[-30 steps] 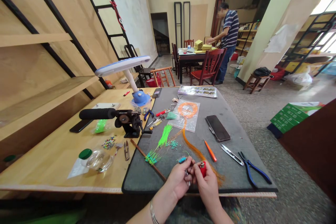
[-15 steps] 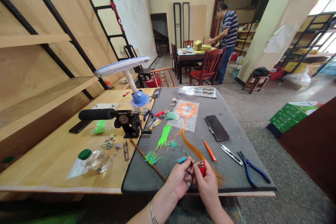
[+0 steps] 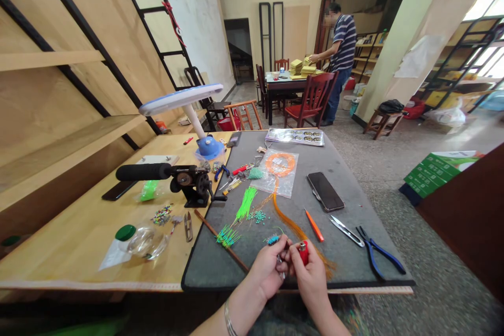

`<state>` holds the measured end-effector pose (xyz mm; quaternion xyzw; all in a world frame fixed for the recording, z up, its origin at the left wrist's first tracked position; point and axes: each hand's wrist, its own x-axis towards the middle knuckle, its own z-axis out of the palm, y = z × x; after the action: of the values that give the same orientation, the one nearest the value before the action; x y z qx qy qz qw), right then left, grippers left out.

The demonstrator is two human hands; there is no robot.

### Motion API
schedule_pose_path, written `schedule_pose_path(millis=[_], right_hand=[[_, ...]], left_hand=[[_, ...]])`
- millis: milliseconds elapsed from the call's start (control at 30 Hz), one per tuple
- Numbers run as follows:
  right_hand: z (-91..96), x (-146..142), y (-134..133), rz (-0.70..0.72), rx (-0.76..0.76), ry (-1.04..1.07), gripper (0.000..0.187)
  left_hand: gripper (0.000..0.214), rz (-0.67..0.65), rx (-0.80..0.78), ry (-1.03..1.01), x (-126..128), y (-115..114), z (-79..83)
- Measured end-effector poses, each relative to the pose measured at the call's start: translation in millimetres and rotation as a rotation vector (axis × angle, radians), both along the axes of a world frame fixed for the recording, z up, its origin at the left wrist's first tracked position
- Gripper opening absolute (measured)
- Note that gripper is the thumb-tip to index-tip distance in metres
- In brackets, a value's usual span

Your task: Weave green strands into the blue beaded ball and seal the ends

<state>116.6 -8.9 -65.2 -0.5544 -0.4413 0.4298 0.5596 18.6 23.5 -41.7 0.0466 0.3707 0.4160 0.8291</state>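
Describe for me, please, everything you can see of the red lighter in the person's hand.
The red lighter is small, with what looks like a red plastic body and a silvery metal cap. It stands roughly upright, gripped in the right hand, whose fingers hide its lower part. The left hand meets it from the side above the grey mat. No flame is visible.

table (image 3: pixel 94 241): wooden, grey mat (image 3: pixel 346 168) on top
beyond fingers (image 3: pixel 281 252): phone (image 3: pixel 325 191), orange strands (image 3: pixel 291 226)
right of fingers: scissors (image 3: pixel 346 231), blue pliers (image 3: pixel 378 257)
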Motion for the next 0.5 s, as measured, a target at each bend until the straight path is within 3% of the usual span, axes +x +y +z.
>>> schedule_pose_path(millis=[500], right_hand=[[-1.3,-1.2,0.8,-0.004,-0.012,-0.014,0.035]], left_hand=[[0.024,0.017,-0.040,-0.009,-0.1,0.1,2.2]])
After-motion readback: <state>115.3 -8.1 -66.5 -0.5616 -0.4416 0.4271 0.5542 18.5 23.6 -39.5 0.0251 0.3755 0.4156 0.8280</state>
